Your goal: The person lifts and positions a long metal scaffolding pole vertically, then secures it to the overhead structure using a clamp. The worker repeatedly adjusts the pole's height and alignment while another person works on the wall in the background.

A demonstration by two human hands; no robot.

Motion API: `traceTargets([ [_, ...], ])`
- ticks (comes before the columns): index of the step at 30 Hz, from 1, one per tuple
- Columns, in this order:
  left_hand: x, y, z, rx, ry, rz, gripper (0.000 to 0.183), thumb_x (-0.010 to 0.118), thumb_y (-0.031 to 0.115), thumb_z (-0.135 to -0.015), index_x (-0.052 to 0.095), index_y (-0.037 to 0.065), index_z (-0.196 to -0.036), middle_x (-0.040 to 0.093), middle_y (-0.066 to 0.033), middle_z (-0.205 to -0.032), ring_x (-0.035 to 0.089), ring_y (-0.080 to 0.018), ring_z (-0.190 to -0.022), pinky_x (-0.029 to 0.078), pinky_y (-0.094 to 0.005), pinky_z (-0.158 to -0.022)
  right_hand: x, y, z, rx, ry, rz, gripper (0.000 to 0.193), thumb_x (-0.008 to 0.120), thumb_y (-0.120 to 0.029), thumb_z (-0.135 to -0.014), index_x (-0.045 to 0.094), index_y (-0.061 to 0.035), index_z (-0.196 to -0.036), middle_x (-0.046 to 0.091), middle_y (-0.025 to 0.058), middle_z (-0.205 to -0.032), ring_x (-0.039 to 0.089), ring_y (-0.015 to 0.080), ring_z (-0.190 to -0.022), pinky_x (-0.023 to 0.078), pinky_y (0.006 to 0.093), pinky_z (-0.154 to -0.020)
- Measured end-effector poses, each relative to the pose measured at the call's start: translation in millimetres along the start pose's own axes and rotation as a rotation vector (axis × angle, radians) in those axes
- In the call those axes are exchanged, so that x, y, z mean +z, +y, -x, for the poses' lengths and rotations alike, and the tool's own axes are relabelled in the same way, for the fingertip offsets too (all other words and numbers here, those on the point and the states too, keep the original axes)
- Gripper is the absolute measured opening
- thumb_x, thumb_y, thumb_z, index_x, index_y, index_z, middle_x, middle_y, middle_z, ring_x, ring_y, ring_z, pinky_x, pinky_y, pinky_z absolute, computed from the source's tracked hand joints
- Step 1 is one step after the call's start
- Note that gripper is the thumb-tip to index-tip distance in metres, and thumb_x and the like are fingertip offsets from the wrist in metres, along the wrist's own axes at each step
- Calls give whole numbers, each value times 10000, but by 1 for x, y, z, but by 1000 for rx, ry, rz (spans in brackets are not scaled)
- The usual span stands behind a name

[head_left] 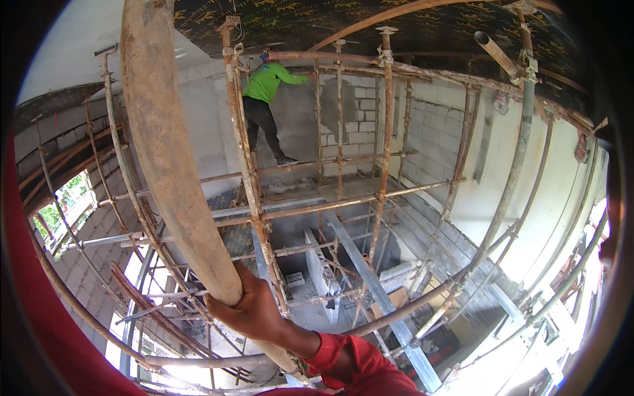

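Note:
My right hand [254,307] is closed around a thick, rust-stained scaffold pole [175,152] very near the view. This pole runs from the upper left edge down through my grip, and its lower part comes out below the hand. A red sleeve [360,360] covers my right forearm, which enters from the lower edge. Along the left rim shows more red cloth [46,330]; my left hand is out of sight.
A person in a green top [267,82] stands on scaffolding by the far wall, one arm stretched toward it. Rusty scaffold tubes [381,132] cross the room. A metal plank [383,297] slopes below, over a deep drop with a block wall [321,264]. Shuttering [422,26] lies overhead.

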State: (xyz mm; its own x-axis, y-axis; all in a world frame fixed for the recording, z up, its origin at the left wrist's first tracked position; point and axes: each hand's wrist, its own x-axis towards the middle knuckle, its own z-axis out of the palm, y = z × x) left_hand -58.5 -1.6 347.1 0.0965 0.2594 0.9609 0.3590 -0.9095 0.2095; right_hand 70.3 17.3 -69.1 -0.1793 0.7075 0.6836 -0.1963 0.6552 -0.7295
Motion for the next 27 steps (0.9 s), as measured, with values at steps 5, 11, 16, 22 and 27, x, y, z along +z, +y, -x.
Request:
traceTargets([
  [5, 15, -20, 17, -51, -42, 31, 594, 621, 464, -952, 548, 48, -1371, 589, -217, -1317, 560, -345, -1222, 519, -544, -960, -3, 1, 1, 67, -47, 49, 491, 807, -173, -850, 584, 10, -1247, 739, 121, -950, 690, 117, -833, 568, 306, -742],
  [11, 14, -26, 24, -41, -51, 15, 619, 615, 477, -958, 520, 53, -1398, 573, -226, -1329, 545, -354, -1245, 510, -564, -972, 0, 8, -2, 29, -47, -2, 495, 805, -142, -855, 573, 16, -1262, 739, 109, -996, 687, 109, -869, 568, 297, -762],
  [16, 13, -25, 27, -14, -55, -14, 639, 610, 488, -963, 496, 57, -1422, 560, -233, -1339, 533, -362, -1265, 502, -581, -983, -2, 9, 1, 65, -82, -39, 499, 801, -132, -859, 561, 36, -1264, 727, 105, -1020, 673, 111, -892, 561, 303, -789],
  [22, 9, -19, 28, 38, -57, -31, 664, 604, 501, -970, 468, 62, -1449, 544, -241, -1351, 518, -372, -1289, 492, -601, -996, -4, 5, -1, 53, -76, -21, 476, 801, -116, -857, 565, 36, -1242, 713, 95, -1013, 651, 104, -889, 548, 301, -783],
  [27, 1, -11, 28, 91, -54, -64, 686, 600, 512, -975, 444, 67, -1472, 531, -248, -1361, 506, -380, -1308, 484, -618, -1006, -2, 7, -1, 67, -83, -67, 451, 798, -102, -857, 573, 36, -1223, 692, 73, -1008, 630, 100, -885, 533, 293, -778],
])
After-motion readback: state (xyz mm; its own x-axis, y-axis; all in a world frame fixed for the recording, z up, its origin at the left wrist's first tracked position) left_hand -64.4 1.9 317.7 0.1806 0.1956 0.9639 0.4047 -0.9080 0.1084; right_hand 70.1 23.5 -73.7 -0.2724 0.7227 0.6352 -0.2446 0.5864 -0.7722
